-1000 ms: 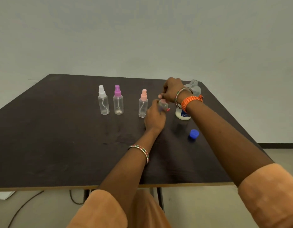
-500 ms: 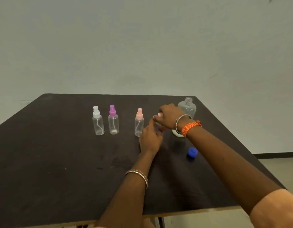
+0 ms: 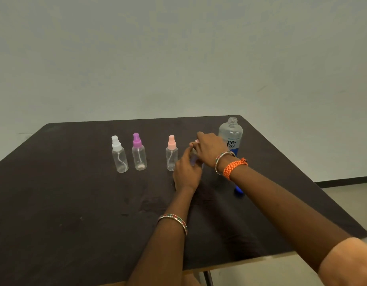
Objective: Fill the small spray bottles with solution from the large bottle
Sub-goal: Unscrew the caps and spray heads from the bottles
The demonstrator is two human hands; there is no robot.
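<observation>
Three small clear spray bottles stand in a row on the dark table (image 3: 65,203): one with a white top (image 3: 119,154), one with a purple top (image 3: 139,152) and one with a pink top (image 3: 171,154). A fourth small bottle (image 3: 194,158) is almost hidden between my hands. My left hand (image 3: 186,172) grips its body. My right hand (image 3: 209,150) curls over its top, fingers pinching the pink-red cap. The large clear bottle (image 3: 231,137), uncapped and with a blue label, stands just behind my right wrist.
The large bottle's blue cap (image 3: 238,189) lies on the table, partly hidden under my right forearm. The table's right edge runs close past the large bottle, with floor beyond. A plain wall rises behind the table.
The camera has tilted up, so the table sits lower in view. Both hands stay around the fourth small bottle, and the right hand has shifted a little over its top.
</observation>
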